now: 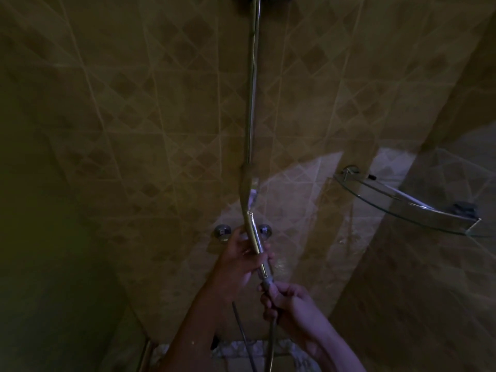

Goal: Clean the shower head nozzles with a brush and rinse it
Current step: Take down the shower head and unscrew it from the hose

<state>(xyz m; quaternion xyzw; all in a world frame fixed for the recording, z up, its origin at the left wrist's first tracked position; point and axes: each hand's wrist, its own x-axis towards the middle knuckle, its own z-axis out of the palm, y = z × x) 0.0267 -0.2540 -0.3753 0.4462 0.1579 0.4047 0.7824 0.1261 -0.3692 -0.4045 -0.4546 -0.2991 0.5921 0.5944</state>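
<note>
Glass corner shelf (402,202) on tiled wall (134,130), R of riser pipe (252,89)

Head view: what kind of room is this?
Most likely a shower stall: tiled wall, chrome riser rail, glass corner shelf. Both hands hold a handheld shower head by its handle and hose end.

Both forearms rise from the bottom edge toward the shower handle (255,242), the left arm from lower left, the right from lower right. The left hand (241,260) sits around the handle's lower part, fingers curled round it and thumb on the near side. Just below the handle's end, the right hand (288,299) closes its grip on the hose connector (266,283), knuckles up.
</note>
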